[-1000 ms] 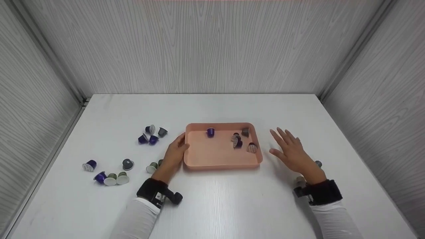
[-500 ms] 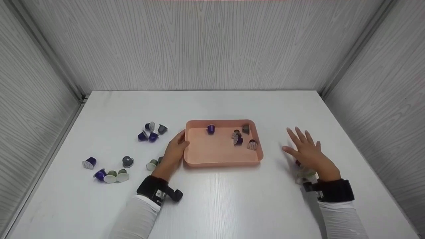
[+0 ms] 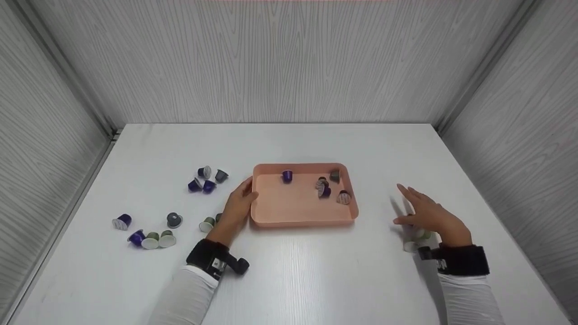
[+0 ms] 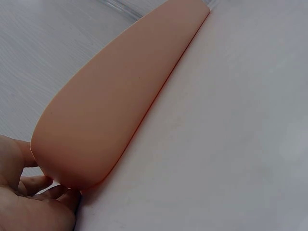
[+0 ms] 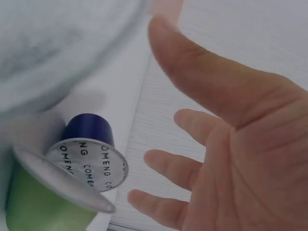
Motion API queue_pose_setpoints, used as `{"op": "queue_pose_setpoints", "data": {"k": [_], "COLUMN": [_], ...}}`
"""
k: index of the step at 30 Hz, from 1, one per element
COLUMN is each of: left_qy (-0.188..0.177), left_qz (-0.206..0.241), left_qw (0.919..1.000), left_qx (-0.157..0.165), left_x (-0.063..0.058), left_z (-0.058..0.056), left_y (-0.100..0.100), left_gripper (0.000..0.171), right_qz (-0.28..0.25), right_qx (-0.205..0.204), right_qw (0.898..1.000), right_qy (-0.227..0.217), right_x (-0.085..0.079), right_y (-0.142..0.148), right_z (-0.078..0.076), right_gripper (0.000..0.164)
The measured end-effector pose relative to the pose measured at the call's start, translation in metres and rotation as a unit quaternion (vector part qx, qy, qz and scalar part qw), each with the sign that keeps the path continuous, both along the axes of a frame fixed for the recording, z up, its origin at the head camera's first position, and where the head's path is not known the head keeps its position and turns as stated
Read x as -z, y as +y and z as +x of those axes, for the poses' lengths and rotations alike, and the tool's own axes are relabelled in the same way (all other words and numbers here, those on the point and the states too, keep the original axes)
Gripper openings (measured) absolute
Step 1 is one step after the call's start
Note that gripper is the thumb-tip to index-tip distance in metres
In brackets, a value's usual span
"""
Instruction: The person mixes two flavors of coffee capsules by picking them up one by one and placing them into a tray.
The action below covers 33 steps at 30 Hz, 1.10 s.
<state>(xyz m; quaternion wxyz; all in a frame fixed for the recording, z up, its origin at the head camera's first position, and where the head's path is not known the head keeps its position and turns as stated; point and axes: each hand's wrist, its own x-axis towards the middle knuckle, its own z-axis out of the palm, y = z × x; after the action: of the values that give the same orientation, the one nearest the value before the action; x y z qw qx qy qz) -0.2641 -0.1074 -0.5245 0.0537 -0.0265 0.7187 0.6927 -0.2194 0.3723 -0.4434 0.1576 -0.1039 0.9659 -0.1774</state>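
Note:
On the white table stands a shallow pink tray (image 3: 293, 205). My left hand (image 3: 237, 205) grips its left side, thumb over the rim; the left wrist view shows fingers against the tray's outer wall. Inside lie a purple coffee capsule (image 3: 287, 176), a dark grey capsule (image 3: 334, 175) and several others with printed lids. My right hand (image 3: 433, 219), palm down with fingers spread, hovers at the right over a group of capsules it partly hides. In the right wrist view these include a dark blue capsule (image 5: 89, 127), a green capsule (image 5: 48, 202) and a blurred pale lid close to the camera.
Left of the tray lie several purple and grey capsules (image 3: 208, 186). Green capsules (image 3: 207, 224) sit beside the left forearm. Farther left are a grey capsule (image 3: 174, 220), purple ones and two green ones with pale lids. Grey wood-grain panels (image 3: 280, 63) enclose the table's back and sides.
My right hand has moved right, away from the tray, then dipped over the capsules, its fingers now angled lower. The left hand and the tray stay in place; the head view has tilted slightly.

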Motion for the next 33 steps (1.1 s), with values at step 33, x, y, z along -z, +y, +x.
{"op": "queue_pose_setpoints", "data": {"k": [33], "left_qy": [0.016], "left_qz": [-0.004], "left_qw": [0.9999], "left_qx": [-0.001], "left_x": [-0.0017], "left_z": [0.0027], "left_y": [0.0005], "left_gripper": [0.057], "right_qz": [0.026], "right_qx": [-0.025], "right_qw": [0.999], "right_qy": [0.0], "right_x": [0.0031], "right_y": [0.0011], "right_z": [0.0002], "right_gripper": [0.045]}}
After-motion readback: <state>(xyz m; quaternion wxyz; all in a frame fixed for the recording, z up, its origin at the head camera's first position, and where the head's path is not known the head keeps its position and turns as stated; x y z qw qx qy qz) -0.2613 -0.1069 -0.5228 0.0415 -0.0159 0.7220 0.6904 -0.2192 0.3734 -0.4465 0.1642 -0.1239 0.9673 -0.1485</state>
